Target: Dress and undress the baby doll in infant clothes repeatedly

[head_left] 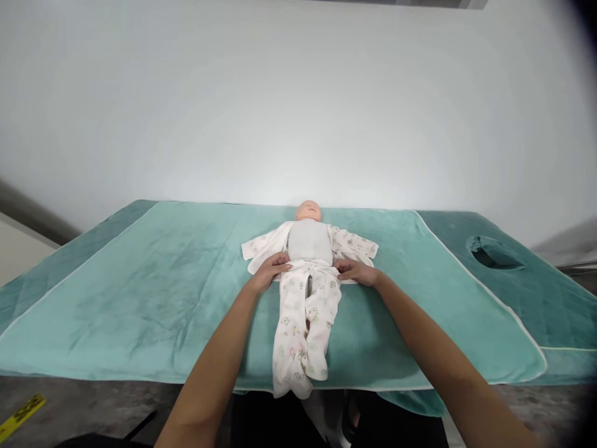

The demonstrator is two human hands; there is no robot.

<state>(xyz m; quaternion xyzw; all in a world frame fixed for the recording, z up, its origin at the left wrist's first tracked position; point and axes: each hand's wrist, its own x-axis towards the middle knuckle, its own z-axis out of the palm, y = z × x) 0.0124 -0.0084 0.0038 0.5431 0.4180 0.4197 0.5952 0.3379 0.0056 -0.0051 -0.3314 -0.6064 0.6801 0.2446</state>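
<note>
A baby doll [308, 211] lies on its back on a teal towel [163, 292], head toward the wall. Its grey torso [310, 242] shows between the open flaps of a white printed top [263, 246]. White printed footed trousers [303, 323] cover its legs, the feet hanging over the near edge. My left hand [272, 269] grips the trouser waistband at the doll's left side as I see it, fingers curled. On the other side, my right hand [355, 271] pinches the waistband the same way.
The towel covers a padded teal massage table [550, 292] with a face hole [494, 254] at the right end. A plain white wall stands behind it. A yellow tape strip [21, 415] lies on the floor at lower left.
</note>
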